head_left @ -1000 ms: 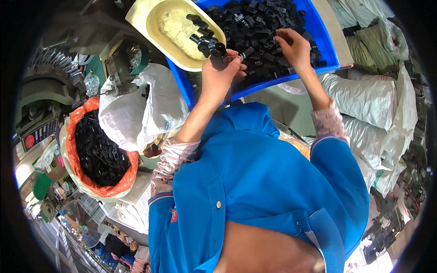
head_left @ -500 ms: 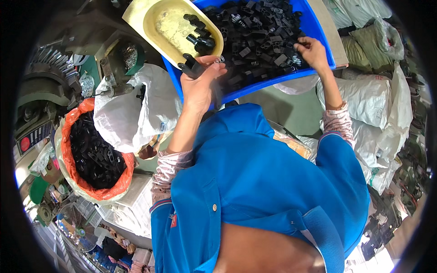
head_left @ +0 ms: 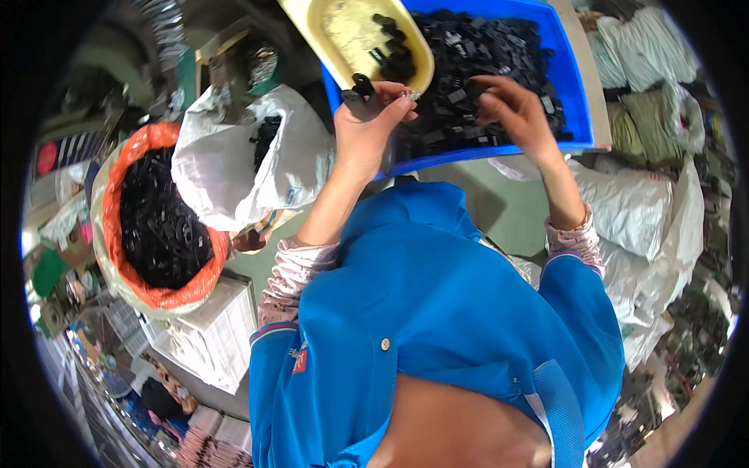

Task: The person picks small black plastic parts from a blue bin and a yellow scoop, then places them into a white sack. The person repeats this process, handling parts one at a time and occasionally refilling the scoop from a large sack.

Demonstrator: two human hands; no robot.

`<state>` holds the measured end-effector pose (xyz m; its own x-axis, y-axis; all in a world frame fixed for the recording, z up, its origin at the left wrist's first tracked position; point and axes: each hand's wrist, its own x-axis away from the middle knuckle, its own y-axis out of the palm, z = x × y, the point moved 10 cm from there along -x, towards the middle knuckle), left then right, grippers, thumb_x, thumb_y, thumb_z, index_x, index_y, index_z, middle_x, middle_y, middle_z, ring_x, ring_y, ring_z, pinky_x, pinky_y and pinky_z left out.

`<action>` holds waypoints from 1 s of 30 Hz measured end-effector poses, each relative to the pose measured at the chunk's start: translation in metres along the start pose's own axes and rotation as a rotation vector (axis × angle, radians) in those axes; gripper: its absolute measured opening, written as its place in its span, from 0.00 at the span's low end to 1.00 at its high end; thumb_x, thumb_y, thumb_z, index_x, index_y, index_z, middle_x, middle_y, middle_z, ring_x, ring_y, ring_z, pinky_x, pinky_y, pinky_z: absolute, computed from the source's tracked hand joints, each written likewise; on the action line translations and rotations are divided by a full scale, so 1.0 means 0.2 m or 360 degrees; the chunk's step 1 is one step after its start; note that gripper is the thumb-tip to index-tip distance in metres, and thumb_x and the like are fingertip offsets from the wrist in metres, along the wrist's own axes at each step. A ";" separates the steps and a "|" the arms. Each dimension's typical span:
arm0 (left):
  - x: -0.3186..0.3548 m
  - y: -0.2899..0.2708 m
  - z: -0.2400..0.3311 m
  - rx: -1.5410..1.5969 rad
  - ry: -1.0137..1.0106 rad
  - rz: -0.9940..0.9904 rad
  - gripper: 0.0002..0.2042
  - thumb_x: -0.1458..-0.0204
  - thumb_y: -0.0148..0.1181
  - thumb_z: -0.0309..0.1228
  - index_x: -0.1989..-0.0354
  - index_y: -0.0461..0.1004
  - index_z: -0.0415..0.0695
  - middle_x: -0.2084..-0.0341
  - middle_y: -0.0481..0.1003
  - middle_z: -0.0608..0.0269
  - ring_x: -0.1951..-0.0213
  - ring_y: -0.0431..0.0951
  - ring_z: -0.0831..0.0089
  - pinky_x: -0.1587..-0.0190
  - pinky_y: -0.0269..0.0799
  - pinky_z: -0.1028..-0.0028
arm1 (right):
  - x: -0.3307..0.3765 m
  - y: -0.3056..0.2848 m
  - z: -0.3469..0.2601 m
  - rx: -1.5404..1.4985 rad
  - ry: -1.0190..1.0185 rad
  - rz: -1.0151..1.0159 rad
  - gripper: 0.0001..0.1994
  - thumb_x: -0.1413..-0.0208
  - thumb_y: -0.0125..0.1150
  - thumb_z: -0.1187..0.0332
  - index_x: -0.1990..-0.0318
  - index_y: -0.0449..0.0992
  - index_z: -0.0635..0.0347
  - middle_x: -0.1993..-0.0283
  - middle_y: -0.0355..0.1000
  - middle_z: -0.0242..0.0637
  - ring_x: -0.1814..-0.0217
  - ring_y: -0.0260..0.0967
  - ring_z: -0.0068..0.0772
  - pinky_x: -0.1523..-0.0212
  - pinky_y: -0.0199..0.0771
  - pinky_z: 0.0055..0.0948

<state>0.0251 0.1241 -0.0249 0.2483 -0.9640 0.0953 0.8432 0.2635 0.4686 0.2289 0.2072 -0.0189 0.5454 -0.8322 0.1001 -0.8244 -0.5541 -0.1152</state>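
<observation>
My left hand (head_left: 360, 140) is closed around a black plastic part (head_left: 359, 97) that sticks out past the fingers. A small shiny clear or metal piece (head_left: 411, 95) shows at its thumb and fingertip. My right hand (head_left: 516, 117) hovers above the blue bin (head_left: 579, 101), its fingers curled together; what they hold, if anything, is too dark to make out. Many small black plastic parts (head_left: 499, 54) fill the bin. Overlapping the bin's left side is a yellow tray (head_left: 425, 58) with several black pieces (head_left: 396, 58) in it, just beyond my left hand.
At the left, a sack with an orange liner (head_left: 117, 226) holds black parts. Beside it stands an open white bag (head_left: 226, 171) with black pieces inside. White sacks (head_left: 632, 210) are piled on the right. A white crate (head_left: 211, 335) sits at lower left.
My right hand has moved from the bin's right side leftward, toward my left hand. The left hand keeps its grip near the yellow tray. The whole view has shifted somewhat.
</observation>
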 end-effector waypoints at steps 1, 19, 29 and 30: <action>0.01 -0.02 0.04 -0.0068 0.0061 0.0009 0.09 0.45 0.62 0.20 0.56 0.76 0.33 0.63 0.79 0.56 0.63 0.80 0.71 0.60 0.78 0.72 | -0.02 0.15 -0.02 -0.0081 0.0018 -0.0229 0.17 0.36 0.55 0.69 0.42 0.72 0.64 0.62 0.73 0.31 0.62 0.74 0.21 0.60 0.76 0.22; 0.22 -0.43 0.42 -0.1103 0.0579 0.0456 0.06 0.48 0.66 0.22 0.64 0.78 0.34 0.70 0.80 0.61 0.68 0.79 0.80 0.64 0.75 0.79 | -0.30 0.81 -0.16 -0.0318 -0.0066 -0.0655 0.15 0.43 0.64 0.72 0.49 0.77 0.66 0.58 0.78 0.36 0.60 0.74 0.23 0.56 0.74 0.22; 0.18 -0.58 0.19 -0.0422 -0.0069 0.0473 0.08 0.45 0.64 0.26 0.62 0.78 0.32 0.72 0.80 0.56 0.73 0.79 0.75 0.69 0.78 0.76 | -0.33 0.86 -0.30 0.0335 -0.0657 -0.0584 0.13 0.45 0.64 0.76 0.52 0.80 0.65 0.61 0.78 0.36 0.64 0.73 0.22 0.59 0.74 0.24; 0.17 -0.60 0.15 -0.0271 -0.0131 0.0454 0.09 0.44 0.64 0.27 0.62 0.78 0.32 0.71 0.80 0.56 0.72 0.79 0.74 0.69 0.78 0.75 | -0.34 0.87 -0.27 0.0322 -0.0565 -0.0625 0.13 0.44 0.64 0.76 0.51 0.80 0.64 0.62 0.78 0.35 0.64 0.72 0.22 0.59 0.74 0.24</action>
<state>-0.0811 0.0580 -0.0520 0.4520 -0.8485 0.2751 0.8147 0.5183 0.2600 0.0407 0.1679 0.0071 0.8515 -0.4990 -0.1607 -0.5230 -0.7871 -0.3270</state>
